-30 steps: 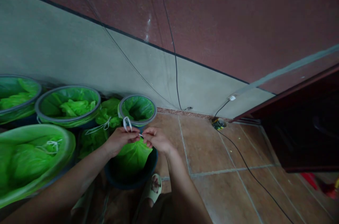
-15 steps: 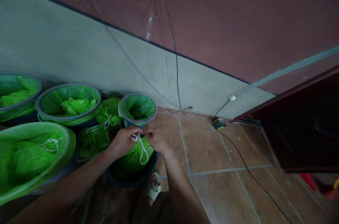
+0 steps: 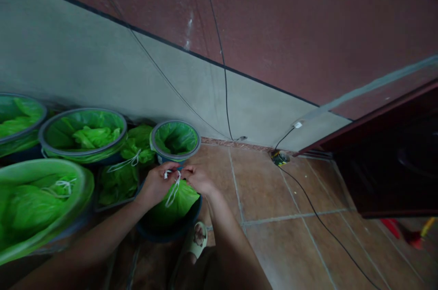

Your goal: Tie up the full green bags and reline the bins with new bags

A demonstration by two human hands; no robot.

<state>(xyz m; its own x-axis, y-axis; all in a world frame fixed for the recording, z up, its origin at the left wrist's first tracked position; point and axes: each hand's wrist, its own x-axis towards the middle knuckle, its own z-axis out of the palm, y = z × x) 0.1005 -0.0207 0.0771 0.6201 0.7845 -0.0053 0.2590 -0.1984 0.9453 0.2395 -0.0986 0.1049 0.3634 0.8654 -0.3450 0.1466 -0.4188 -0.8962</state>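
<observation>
My left hand (image 3: 156, 186) is closed on a white drawstring (image 3: 174, 193) at the gathered top of a green plastic bag (image 3: 183, 201). A short white bit of the string shows between its fingers. Close beside it, my right hand (image 3: 199, 180) pinches at the same neck, its fingertips partly hidden. From between the hands a loop of string hangs over the bag. The bag sits in a dark blue bin (image 3: 171, 238) on the floor in front of me. Just behind stands a small grey-rimmed bin (image 3: 198, 144) lined with green plastic.
To the left are a large green-rimmed bin (image 3: 87, 185), a grey-rimmed bin (image 3: 43, 141) and another bin (image 3: 36, 131), all with green bags inside. A green bag with white string (image 3: 118, 185) lies between. A black cable (image 3: 318, 214) crosses the tiles. My slipper (image 3: 199, 239) is beside the blue bin.
The hanging string loop has swung left and the white bit at my left fingers has shifted left. Both hands stay at the bag's neck. The view has shifted slightly right.
</observation>
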